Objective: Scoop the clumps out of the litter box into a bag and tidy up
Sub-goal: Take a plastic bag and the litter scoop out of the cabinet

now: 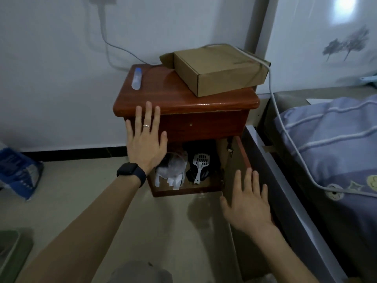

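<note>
Bed (330,139) at right, wooden cabinet (183,99) beside it with door (231,170) swung wide, cardboard box (220,70) on top, left hand (145,144) flat and empty before cabinet front, right hand (247,205) spread empty near door, plastic bags (173,170) left of white litter scoop (199,164) inside compartment.

left hand (145,139) flat, fingers spread, right hand (247,203) flat, fingers straight

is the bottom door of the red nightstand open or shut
Open: the door is swung out to the right, and the white scoop and plastic bags inside the cabinet are in plain view.
</note>
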Demonstrator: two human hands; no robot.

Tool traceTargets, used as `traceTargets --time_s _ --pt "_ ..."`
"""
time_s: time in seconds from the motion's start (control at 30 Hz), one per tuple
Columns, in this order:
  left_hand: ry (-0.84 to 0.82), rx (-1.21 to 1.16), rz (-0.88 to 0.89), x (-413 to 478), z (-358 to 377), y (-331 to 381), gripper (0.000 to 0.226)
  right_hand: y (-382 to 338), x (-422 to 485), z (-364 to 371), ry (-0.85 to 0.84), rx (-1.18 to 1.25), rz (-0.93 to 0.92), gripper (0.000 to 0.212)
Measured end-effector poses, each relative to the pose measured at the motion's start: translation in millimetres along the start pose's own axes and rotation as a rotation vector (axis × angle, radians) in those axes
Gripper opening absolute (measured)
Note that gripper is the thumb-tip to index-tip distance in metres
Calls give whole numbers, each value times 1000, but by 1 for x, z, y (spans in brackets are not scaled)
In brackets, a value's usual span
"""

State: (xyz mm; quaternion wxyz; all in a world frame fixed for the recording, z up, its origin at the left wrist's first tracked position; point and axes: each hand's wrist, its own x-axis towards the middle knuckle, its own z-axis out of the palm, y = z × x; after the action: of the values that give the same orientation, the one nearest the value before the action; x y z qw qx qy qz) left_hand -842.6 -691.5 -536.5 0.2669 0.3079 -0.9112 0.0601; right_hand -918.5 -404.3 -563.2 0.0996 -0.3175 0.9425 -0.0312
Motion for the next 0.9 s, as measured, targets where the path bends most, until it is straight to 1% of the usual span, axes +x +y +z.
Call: traceTargets --time_s 0.07,0.1,0.17,0.23,0.33,0.37,0.4,0.47,0.5,0.57,0.63,0.7,0.73,0.77,0.83,0.9 --pt "-4 -6 -4 -1 -3 3 76 -10 0 6 20 -40 6 87" --pt "-6 -7 -6 -3 -4 5 79 -16 0 10 23 -54 -16 85" --pt "-21 -1 14 -12 0 7 81 -31 5 22 13 -1 -99 83" --pt "-67 30 94 -28 10 8 77 -46 18 36 -27 109 -181 77" --pt "-148 38 301 -61 48 4 63 -63 51 72 -73 220 -243 70" --pt "-221 14 334 -70 65 2 60 -65 66 88 -73 243 -250 69" --pt "-327 11 319 -76 83 0 58 -68 81 104 -79 239 -257 69" --pt "-564 25 175 -90 128 -6 58 -69 110 138 -130 206 -273 68" --pt "-647 3 101 -97 151 -10 60 -66 122 153 -163 197 -263 68" --pt "-741 -75 13 -108 193 -19 67 -59 145 183 -199 204 -214 67" --pt "-800 -175 -34 -111 234 -28 71 -50 168 210 -210 260 -142 62" --pt "-829 -195 -63 -109 269 -35 75 -42 188 232 -230 357 -12 48" --pt "-844 -215 -97 -106 282 -37 79 -40 200 243 -241 424 70 41" --pt "-860 -254 -146 -101 295 -38 86 -38 213 253 -253 486 150 38" --pt "-851 -343 -233 -85 317 -39 95 -40 240 271 -237 619 273 48" --pt "-794 -387 -251 -67 330 -38 94 -43 263 281 -186 741 370 55"
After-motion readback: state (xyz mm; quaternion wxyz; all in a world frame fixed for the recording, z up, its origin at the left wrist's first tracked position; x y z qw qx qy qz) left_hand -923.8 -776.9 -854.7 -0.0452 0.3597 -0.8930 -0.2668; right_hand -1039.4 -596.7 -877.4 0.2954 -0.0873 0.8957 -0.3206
